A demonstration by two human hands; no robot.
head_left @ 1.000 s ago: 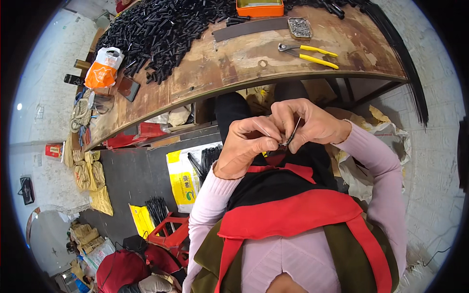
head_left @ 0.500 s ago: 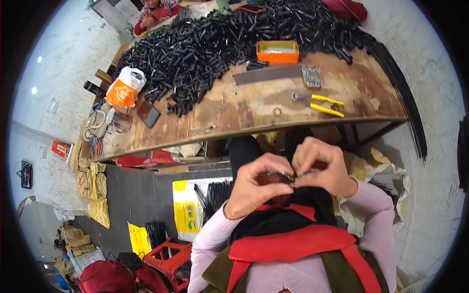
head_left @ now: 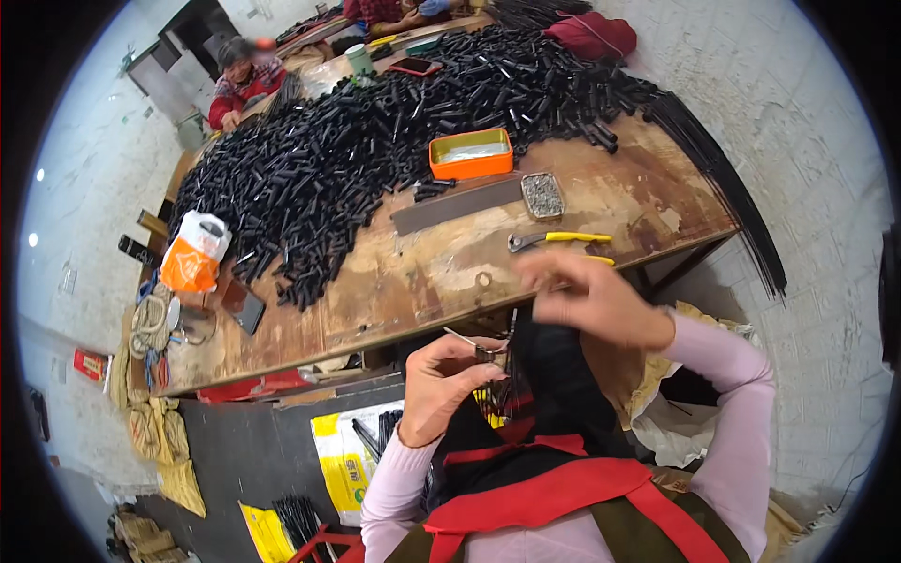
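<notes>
My left hand is closed in front of the table edge, pinching a small dark piece between thumb and fingers. Thin wire-like ends stick out of it, one pale, one dark; its exact kind is too small to make out. My right hand is raised over the table's front edge, blurred by motion, its fingers apart and no object visible in them. Just beyond it lie pliers with yellow handles, one handle partly covered by the hand. A small ring lies left of my right fingers.
Black tubular pieces are heaped across the wooden table. Near them are an orange box, a dish of small metal parts, a flat dark strip, a phone and long black rods. Co-workers sit at the far side.
My right hand has left the left hand and moved up and forward to the pliers. The left hand keeps the small piece and has shifted slightly. The view has tilted toward the far table.
</notes>
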